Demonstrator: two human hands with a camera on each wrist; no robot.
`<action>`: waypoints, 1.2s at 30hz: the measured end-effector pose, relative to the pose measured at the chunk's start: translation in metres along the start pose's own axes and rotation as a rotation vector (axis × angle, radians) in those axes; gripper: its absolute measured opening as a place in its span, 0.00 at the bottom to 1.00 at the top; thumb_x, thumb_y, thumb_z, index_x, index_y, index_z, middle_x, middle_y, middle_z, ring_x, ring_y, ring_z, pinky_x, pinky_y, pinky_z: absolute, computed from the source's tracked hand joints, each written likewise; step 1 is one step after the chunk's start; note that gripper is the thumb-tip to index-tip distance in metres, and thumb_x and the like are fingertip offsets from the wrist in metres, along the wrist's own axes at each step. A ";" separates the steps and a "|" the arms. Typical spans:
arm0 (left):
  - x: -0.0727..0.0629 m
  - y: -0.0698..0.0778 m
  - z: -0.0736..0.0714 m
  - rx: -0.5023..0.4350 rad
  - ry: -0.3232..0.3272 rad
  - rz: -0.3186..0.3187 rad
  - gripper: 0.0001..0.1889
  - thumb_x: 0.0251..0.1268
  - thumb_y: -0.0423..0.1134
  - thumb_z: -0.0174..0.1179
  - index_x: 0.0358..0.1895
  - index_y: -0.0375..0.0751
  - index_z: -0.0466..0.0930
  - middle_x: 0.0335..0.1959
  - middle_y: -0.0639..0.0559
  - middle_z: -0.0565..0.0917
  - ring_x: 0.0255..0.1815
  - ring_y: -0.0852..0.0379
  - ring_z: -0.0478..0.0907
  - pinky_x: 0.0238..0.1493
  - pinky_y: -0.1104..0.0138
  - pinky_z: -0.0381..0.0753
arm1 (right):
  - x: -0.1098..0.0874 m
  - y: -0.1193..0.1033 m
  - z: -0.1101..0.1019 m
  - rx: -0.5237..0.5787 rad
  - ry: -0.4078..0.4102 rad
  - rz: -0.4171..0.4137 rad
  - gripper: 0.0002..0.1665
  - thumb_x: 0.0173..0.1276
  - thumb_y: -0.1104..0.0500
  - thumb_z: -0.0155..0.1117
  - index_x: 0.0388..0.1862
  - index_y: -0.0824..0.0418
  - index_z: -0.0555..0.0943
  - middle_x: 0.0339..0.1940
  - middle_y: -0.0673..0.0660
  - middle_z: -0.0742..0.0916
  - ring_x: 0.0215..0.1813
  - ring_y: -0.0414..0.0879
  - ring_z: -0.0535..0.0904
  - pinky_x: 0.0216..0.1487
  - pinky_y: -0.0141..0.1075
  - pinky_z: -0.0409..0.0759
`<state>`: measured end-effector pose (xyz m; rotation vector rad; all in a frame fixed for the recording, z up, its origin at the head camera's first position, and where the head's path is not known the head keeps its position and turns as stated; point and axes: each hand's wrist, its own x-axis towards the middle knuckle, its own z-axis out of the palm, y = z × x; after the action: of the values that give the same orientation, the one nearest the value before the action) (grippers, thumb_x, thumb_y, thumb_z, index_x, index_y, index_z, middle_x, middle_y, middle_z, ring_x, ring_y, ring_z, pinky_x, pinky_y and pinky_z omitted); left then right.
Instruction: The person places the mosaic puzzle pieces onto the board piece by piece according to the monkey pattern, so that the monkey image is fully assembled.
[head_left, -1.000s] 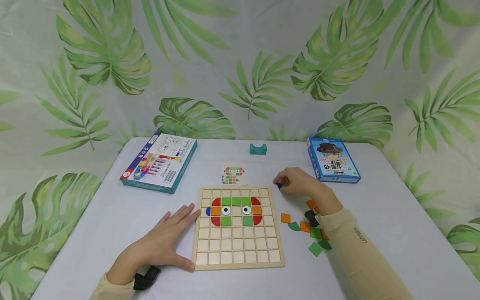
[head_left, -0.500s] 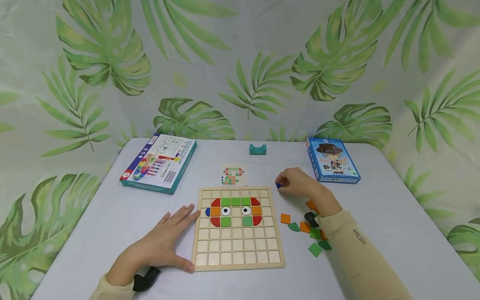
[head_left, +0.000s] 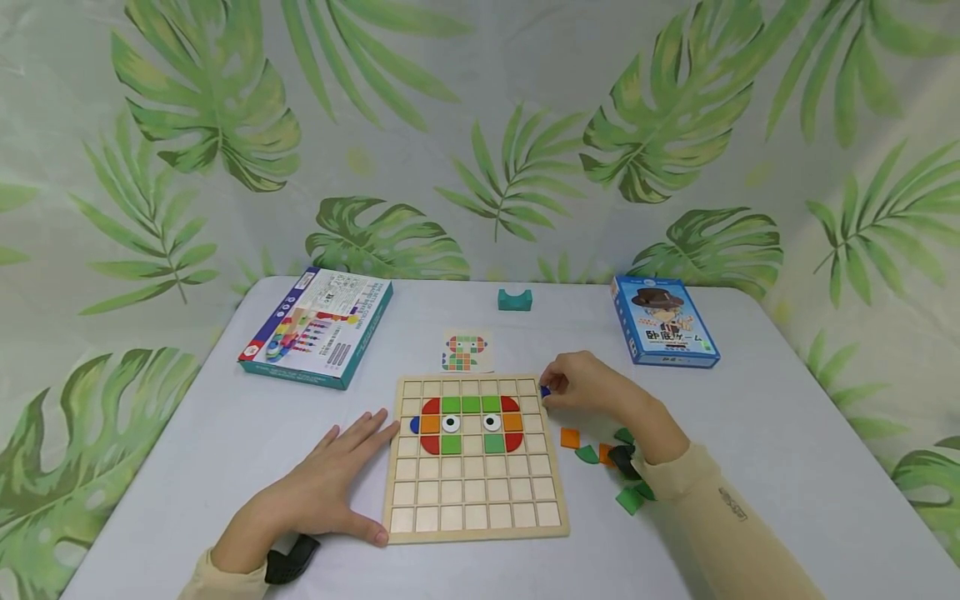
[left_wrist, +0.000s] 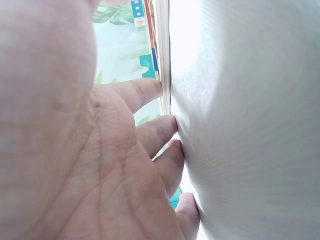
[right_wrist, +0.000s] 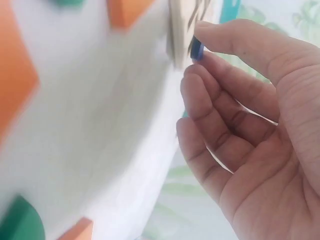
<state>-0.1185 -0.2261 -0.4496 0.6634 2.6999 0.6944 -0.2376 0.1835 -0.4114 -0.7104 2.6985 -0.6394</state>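
White tabletop [head_left: 765, 458] surrounds board [head_left: 474, 492]; left hand [head_left: 322, 487] splayed against left edge, right hand [head_left: 588, 385] pinching blue piece [right_wrist: 197, 49] near right edge.

It looks like a staged play area: a leaf-print backdrop [head_left: 480, 125] stands beyond a white bench [head_left: 787, 433] bearing a tile board [head_left: 476, 492] and, far right, a game box [head_left: 665, 322].

"What lies behind the grid board [head_left: 474, 468]?"
"The picture card [head_left: 467, 352], then the notched block [head_left: 515, 304]."
"And beside the grid board?"
"To its left, the left hand [head_left: 318, 492]; to its right, loose tiles [head_left: 570, 437]."
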 end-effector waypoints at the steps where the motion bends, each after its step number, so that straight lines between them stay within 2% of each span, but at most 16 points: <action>1: 0.000 0.000 0.000 0.000 0.000 0.001 0.73 0.33 0.76 0.81 0.87 0.50 0.57 0.91 0.43 0.52 0.91 0.36 0.47 0.86 0.28 0.44 | -0.003 -0.003 0.002 0.001 -0.005 -0.005 0.12 0.69 0.60 0.77 0.48 0.65 0.89 0.40 0.54 0.89 0.41 0.43 0.80 0.49 0.35 0.88; 9: 0.000 0.003 -0.002 0.004 -0.003 0.012 0.73 0.34 0.76 0.81 0.87 0.49 0.56 0.90 0.42 0.53 0.91 0.35 0.48 0.85 0.28 0.45 | -0.016 -0.019 0.016 0.020 -0.033 -0.035 0.11 0.68 0.60 0.79 0.46 0.62 0.90 0.39 0.50 0.88 0.39 0.41 0.79 0.45 0.31 0.85; 13: -0.001 0.004 -0.003 0.002 -0.007 0.016 0.74 0.34 0.76 0.81 0.88 0.48 0.55 0.90 0.41 0.53 0.90 0.34 0.48 0.85 0.28 0.45 | -0.017 -0.022 0.020 0.005 -0.042 -0.025 0.10 0.69 0.60 0.78 0.47 0.61 0.90 0.39 0.50 0.86 0.40 0.40 0.78 0.45 0.30 0.84; 18: -0.001 0.004 -0.003 -0.001 -0.010 0.019 0.74 0.35 0.75 0.81 0.88 0.48 0.55 0.90 0.41 0.52 0.90 0.33 0.48 0.85 0.28 0.45 | -0.016 -0.026 0.023 -0.033 -0.037 -0.050 0.11 0.69 0.60 0.78 0.48 0.62 0.91 0.39 0.50 0.86 0.39 0.38 0.78 0.44 0.29 0.84; 26: -0.001 0.004 -0.003 0.007 -0.006 0.021 0.74 0.35 0.76 0.81 0.88 0.48 0.55 0.90 0.41 0.52 0.90 0.33 0.48 0.85 0.28 0.45 | -0.018 -0.028 0.022 -0.042 -0.036 -0.064 0.13 0.69 0.58 0.79 0.49 0.62 0.91 0.40 0.50 0.87 0.39 0.37 0.78 0.43 0.28 0.83; 36: -0.001 0.003 -0.002 0.003 -0.006 0.023 0.74 0.35 0.76 0.81 0.88 0.48 0.55 0.90 0.41 0.52 0.90 0.33 0.48 0.85 0.28 0.45 | -0.020 -0.025 0.023 -0.045 -0.024 -0.075 0.06 0.71 0.61 0.76 0.45 0.61 0.91 0.39 0.49 0.87 0.39 0.37 0.79 0.45 0.29 0.85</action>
<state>-0.1176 -0.2252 -0.4460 0.6967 2.6923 0.6923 -0.2027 0.1665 -0.4162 -0.8286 2.6826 -0.5858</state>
